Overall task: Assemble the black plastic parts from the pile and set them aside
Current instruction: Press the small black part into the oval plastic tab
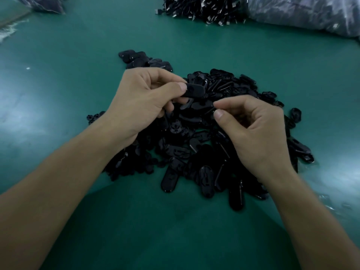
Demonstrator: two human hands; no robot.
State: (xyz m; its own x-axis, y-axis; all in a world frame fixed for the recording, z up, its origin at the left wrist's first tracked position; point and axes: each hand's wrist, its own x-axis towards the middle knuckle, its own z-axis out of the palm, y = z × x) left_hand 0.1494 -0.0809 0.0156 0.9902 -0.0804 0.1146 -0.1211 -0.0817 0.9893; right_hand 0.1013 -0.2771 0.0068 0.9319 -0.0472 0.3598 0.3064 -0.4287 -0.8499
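Black plastic parts (194, 152) lie in a heap at the centre of the green table (58, 84), under both my hands. My left hand (144, 100) holds one oval part (195, 90) above the heap, pinched with the thumb on top and curled fingers beneath. My right hand (253, 131) hovers over the heap's right half, thumb and forefinger tips drawn close together and the other fingers curled. I cannot tell whether a small piece sits in that pinch. A smaller group of parts (136, 58) rests near the left hand, on its far side. Cables (200, 8) with metal plugs and a plastic bag (302, 14) lie at the table's far edge.
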